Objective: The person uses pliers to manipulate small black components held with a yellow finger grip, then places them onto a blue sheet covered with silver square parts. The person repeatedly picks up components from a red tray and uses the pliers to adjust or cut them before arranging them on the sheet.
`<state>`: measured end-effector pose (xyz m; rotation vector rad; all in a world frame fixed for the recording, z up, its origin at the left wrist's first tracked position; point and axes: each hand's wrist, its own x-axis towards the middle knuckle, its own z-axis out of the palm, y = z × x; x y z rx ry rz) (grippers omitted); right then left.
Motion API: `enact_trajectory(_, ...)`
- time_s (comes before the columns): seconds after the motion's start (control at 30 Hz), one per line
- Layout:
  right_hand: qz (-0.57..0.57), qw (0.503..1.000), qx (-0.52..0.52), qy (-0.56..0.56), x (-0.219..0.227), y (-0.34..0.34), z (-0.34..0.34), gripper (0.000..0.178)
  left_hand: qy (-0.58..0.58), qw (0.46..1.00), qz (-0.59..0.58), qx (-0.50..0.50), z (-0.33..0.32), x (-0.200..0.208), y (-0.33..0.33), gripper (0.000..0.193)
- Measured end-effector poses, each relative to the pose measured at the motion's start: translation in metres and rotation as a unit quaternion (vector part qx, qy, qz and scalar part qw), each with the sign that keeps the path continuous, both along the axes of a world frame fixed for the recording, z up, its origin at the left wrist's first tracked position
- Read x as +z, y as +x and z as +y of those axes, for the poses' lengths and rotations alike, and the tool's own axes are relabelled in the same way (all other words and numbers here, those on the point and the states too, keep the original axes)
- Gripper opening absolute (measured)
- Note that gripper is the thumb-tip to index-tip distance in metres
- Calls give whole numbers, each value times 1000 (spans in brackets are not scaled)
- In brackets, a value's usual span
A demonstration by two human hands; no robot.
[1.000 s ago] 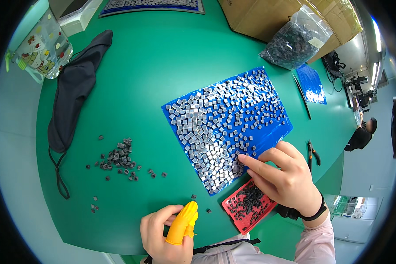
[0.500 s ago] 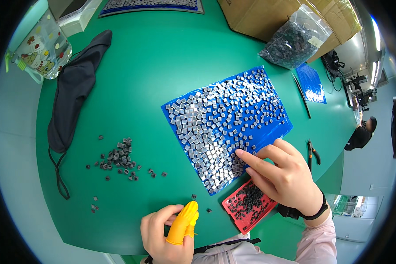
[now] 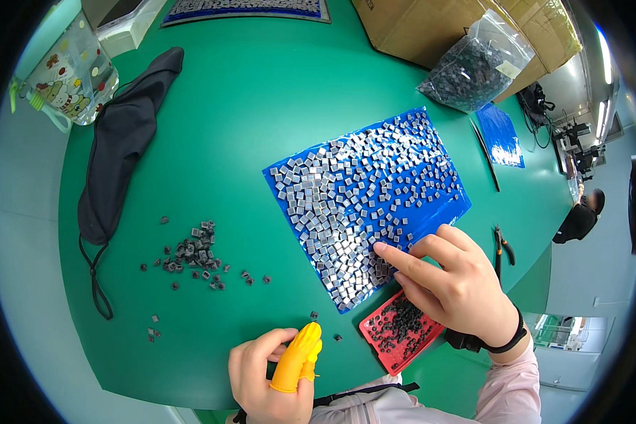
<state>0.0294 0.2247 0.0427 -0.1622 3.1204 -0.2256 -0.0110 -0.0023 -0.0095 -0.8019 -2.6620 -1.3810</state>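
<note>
My right hand (image 3: 459, 279) reaches over the blue film sheet (image 3: 431, 222), index finger stretched out and its tip at the small silvery metal squares (image 3: 314, 194) that cover much of the sheet. Its other fingers are loosely bent, and nothing shows in its grip. My left hand (image 3: 272, 374), with yellow finger cots (image 3: 295, 360) on, is held low near the table's front edge. Thumb and fingers are pressed together there; whatever lies between them is hidden. A small dark part (image 3: 314, 316) lies just beyond its fingertips, and another dark part (image 3: 338, 338) lies to its right.
Beneath my right wrist is a red tray (image 3: 392, 364) of tiny black pieces. Dark parts (image 3: 194, 251) are heaped at left, near a black pouch (image 3: 120, 148) and clear bottle (image 3: 78, 85). Farther right are pliers (image 3: 499, 251), tweezers (image 3: 485, 155), a filled plastic bag (image 3: 473, 67) and cardboard box (image 3: 410, 32).
My right index fingertip has slid slightly left across the metal squares. The left hand keeps its pinch, and the whole view has shifted a little.
</note>
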Motion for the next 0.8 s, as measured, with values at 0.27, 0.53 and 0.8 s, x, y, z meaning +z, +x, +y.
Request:
enact_trajectory(0.27,2,1000,2,-5,0,-1,1,42,-8,1000,6,-2,0,1,-1,20)
enact_trajectory(0.53,5,1000,-1,5,4,-2,3,43,-4,1000,5,-4,0,0,-1,21)
enact_trajectory(0.8,-20,1000,7,14,5,-9,5,46,-2,1000,-1,-3,-1,1,0,22)
